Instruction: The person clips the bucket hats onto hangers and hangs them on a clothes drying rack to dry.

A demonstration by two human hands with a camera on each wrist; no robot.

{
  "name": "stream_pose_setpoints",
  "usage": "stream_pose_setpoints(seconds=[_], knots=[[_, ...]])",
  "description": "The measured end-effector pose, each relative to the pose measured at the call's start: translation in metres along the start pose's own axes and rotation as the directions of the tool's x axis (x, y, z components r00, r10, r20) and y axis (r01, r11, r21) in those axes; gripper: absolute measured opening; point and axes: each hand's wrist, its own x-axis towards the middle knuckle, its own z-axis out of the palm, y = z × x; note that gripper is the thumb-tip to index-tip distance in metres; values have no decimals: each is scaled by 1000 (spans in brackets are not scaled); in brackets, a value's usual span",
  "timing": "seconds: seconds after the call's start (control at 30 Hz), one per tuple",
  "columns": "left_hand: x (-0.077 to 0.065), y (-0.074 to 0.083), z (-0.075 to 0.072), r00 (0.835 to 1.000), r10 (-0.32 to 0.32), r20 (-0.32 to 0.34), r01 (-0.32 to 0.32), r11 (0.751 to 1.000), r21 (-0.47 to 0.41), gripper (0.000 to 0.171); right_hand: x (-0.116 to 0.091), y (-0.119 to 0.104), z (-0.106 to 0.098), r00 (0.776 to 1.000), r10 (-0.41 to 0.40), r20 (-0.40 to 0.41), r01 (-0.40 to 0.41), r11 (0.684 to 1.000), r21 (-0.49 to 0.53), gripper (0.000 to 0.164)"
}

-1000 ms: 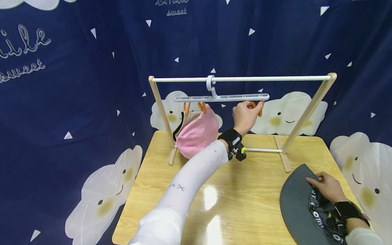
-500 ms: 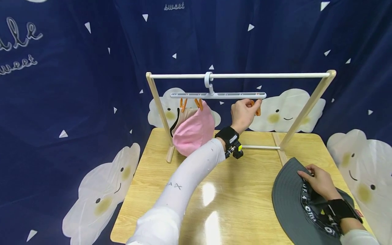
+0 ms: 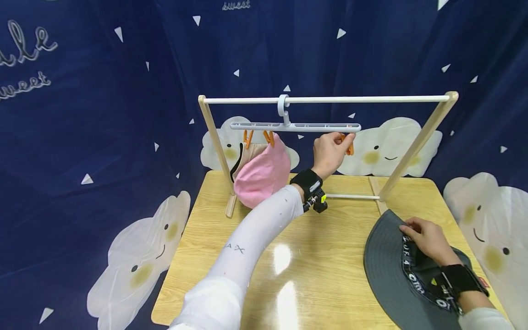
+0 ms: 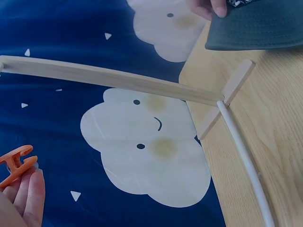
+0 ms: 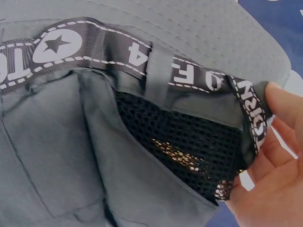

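My left hand [image 3: 329, 153] pinches an orange clothespin [image 3: 349, 149] that hangs under the right end of a pale grey hanger [image 3: 321, 128]. The same clothespin [image 4: 18, 163] shows its spread legs in the left wrist view. My right hand [image 3: 431, 240] grips a dark grey wide-brimmed hat [image 3: 381, 270] where brim and crown meet, at the table's right side. In the right wrist view, the hat's lettered inner band [image 5: 94, 42] and black mesh [image 5: 189, 132] show, and fingers and thumb pinch the band's edge. Two more orange clothespins [image 3: 269, 138] hold a pink hat [image 3: 264, 176] on the hanger's left half.
The hanger hooks over the white rod [image 3: 363, 99] of a wooden rack [image 3: 420, 142]. A white lower bar [image 3: 352, 196] joins the rack's feet on the wooden table [image 3: 330, 261]. Behind hangs a dark blue curtain [image 3: 123, 91] with cloud prints.
My right hand has shifted left and slightly toward the rack with the grey hat. My left hand stays at the clothespin. The head view has tilted a little.
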Motion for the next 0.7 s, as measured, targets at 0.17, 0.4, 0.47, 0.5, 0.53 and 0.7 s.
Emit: stream_pose_setpoints(seconds=[0.17, 0.4, 0.47, 0.5, 0.53, 0.7], knots=[[-1, 0, -2, 1000, -8, -2, 8, 1000, 8, 36, 8, -11, -13, 997, -35, 63, 36, 999, -13, 20], [-2, 0, -2, 1000, -1, 25, 1, 1000, 8, 36, 12, -28, -28, 982, -155, 113, 159, 987, -32, 17], [-1, 0, -2, 1000, 1, 24, -1, 1000, 10, 36, 14, -33, -33, 974, -203, 101, 207, 978, -38, 17], [-1, 0, -2, 1000, 2, 20, -3, 1000, 11, 36, 15, -36, -35, 970, -225, 93, 230, 972, -44, 18], [-1, -1, -2, 1000, 3, 16, -3, 1000, 12, 36, 16, -39, -38, 966, -242, 91, 247, 968, -47, 20], [0, -2, -2, 1000, -4, 11, 4, 1000, 21, 36, 21, -50, -51, 952, -294, 86, 299, 953, -53, 24]])
